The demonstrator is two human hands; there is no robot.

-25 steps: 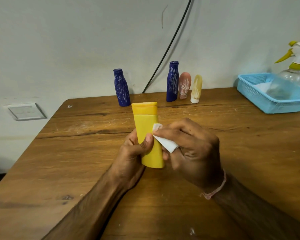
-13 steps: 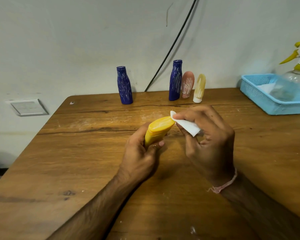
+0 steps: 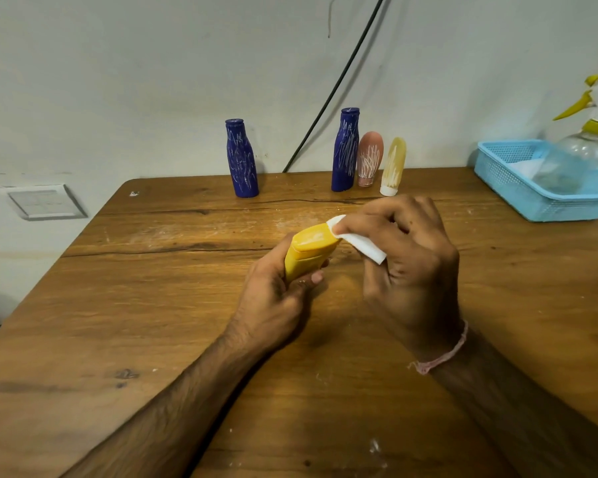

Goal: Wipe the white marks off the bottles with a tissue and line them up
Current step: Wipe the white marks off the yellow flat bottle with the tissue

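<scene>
Pale grey plastered wall [image 3: 118,81] fills the upper half of the head view. A thin black cable [image 3: 339,81] is seen running down it from one o'clock to the back edge of the table. A white square switch plate [image 3: 45,201] is fixed to the wall at nine o'clock. The lower half is taken up by a brown wooden table [image 3: 152,305] with a rounded far-left corner. Its grain is crossed by a long dark crack [image 3: 170,251], and white smears and specks are scattered around the middle and at six o'clock.

Four containers are stood upright along the back edge, all scribbled with white marks. A dark blue plastic bottle [image 3: 241,158] is placed alone at eleven o'clock. At twelve o'clock a second dark blue plastic bottle [image 3: 346,150], a rounded pink bottle [image 3: 369,158] and a pale yellow tube on a white cap [image 3: 393,165] are set just beside one another. A light blue perforated plastic basket [image 3: 518,191] is set at two o'clock. A clear spray bottle with a yellow trigger [image 3: 584,132] is seen at it, but whether it stands inside cannot be told.

At the centre, a flat yellow plastic bottle [image 3: 308,250] is held tilted above the table, its capped end pointed toward one o'clock. Its body is gripped by the left hand [image 3: 273,298], with fingers and thumb curled round it. A folded white tissue [image 3: 363,246] is pinched in the curled fingers of the right hand [image 3: 411,263] and pressed against the cap end. A pink thread band [image 3: 446,353] is worn on the right wrist.
</scene>
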